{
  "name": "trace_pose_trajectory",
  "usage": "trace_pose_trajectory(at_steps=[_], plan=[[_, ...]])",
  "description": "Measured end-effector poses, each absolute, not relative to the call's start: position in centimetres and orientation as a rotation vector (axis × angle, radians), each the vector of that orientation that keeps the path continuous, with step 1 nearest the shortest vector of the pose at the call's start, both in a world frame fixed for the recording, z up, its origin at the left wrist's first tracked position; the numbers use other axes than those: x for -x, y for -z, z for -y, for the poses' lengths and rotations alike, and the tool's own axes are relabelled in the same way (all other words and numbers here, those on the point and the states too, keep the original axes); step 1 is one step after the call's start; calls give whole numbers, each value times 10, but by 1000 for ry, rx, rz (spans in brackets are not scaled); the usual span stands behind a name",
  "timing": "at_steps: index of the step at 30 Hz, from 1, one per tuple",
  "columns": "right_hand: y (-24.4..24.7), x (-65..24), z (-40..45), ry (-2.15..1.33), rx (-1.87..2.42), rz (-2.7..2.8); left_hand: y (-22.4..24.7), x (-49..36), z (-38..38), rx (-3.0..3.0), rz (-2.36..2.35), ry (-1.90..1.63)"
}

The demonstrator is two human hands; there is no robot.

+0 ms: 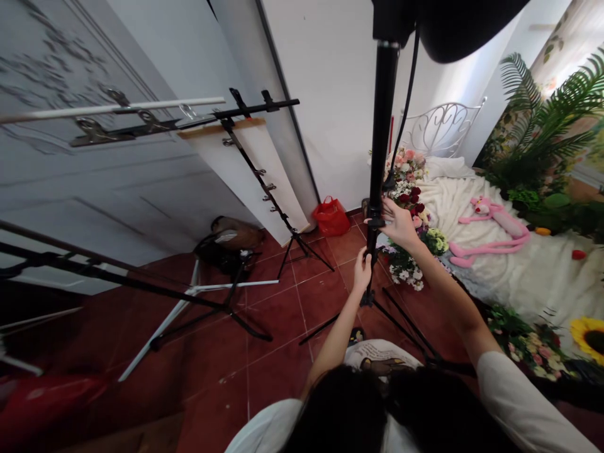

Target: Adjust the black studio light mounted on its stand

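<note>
A black light stand (384, 113) rises in front of me, with a large black lamp head (465, 25) at its top and a cable hanging beside the pole. My left hand (362, 270) is wrapped round the lower part of the pole. Higher up, my right hand (399, 223) grips the stand at a black clamp collar (376, 217), fingers on its knob area. The stand's legs (401, 324) spread over the red tiled floor.
Backdrop stands with clips (255, 170) are at the left, their legs spread on the floor. A red bag (331, 217) sits by the wall. At the right, flowers (408, 189) edge a bed (500, 277) bearing a pink plush toy (507, 220).
</note>
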State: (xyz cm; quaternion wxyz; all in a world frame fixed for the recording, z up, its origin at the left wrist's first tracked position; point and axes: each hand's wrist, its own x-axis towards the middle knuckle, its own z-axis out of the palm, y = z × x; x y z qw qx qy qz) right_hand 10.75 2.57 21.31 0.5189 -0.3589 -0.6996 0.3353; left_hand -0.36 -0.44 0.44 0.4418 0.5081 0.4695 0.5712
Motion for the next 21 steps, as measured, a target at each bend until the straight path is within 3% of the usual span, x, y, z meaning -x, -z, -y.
trace_pose_trajectory(at_steps=[8, 21], plan=[[-115, -107, -6, -877, 1004, 1626, 2, 5, 10, -1330, -1081, -1409], [-85, -146, -19, -1130, 985, 1514, 6, 5, 4, -1385, -1122, -1422]])
